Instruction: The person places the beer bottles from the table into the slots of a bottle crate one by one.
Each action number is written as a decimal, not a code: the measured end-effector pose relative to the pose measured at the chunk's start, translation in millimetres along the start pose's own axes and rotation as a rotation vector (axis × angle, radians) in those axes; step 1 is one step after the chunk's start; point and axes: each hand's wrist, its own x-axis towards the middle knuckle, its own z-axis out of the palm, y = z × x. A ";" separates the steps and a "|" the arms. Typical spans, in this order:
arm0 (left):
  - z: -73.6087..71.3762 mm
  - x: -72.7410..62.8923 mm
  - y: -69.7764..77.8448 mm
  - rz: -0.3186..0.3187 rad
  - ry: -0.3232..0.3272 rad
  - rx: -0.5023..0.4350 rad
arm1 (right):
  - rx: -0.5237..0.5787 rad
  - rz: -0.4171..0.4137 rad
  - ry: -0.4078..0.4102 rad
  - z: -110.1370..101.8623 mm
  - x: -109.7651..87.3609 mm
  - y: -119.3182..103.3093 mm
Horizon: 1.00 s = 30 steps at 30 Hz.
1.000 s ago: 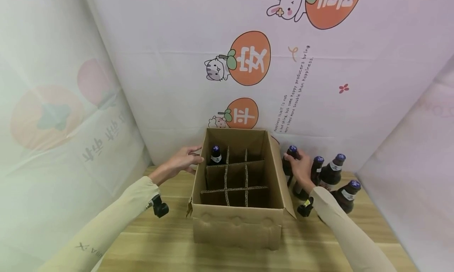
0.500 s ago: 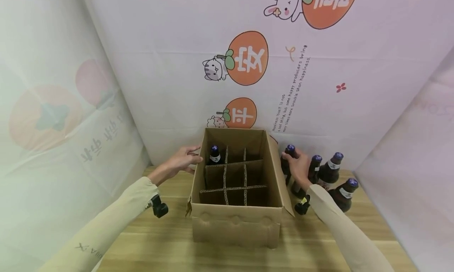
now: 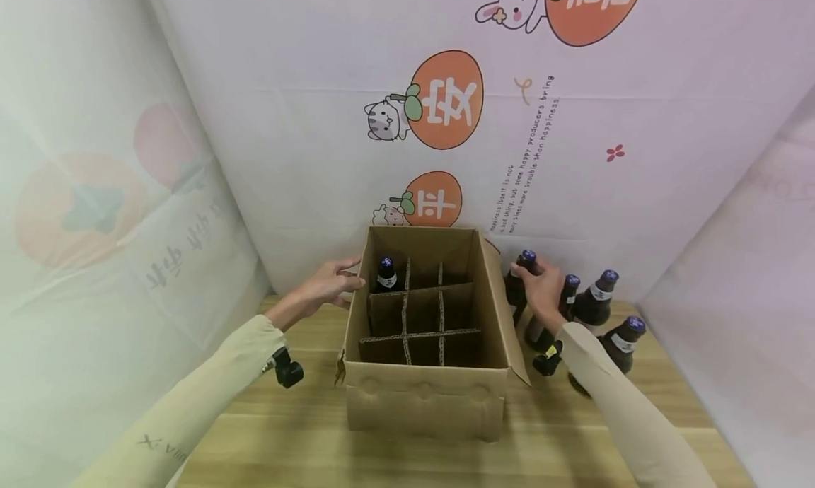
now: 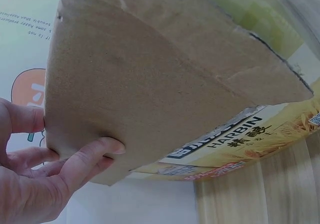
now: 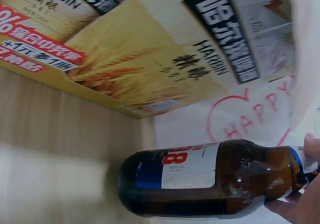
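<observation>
The left hand (image 3: 327,283) pinches the left side of the brown box (image 3: 425,407), which sits near the counter's (image 3: 286,431) back edge. The right hand (image 3: 543,286) grips a dark bottle (image 5: 190,171) by its neck, just beside the box's right side. I can't tell if its bottom touches the counter. One bottle (image 3: 386,281) is in the box's far left slot, and three more bottles (image 3: 593,305) stand toward the counter's right edge. This looks like the picking-up step. The next move seems to need a high lift over the side, then slow lowering into a slot.
</observation>
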 end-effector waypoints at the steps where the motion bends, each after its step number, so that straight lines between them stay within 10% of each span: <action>1: -1.0 -0.2 0.1 0.007 -0.002 0.004 | 0.001 0.005 -0.006 -0.6 2.2 -3.6; 30: 1.3 -1.3 -1.9 0.027 0.010 -0.003 | -0.046 0.121 -0.197 -64.6 69.2 -102.0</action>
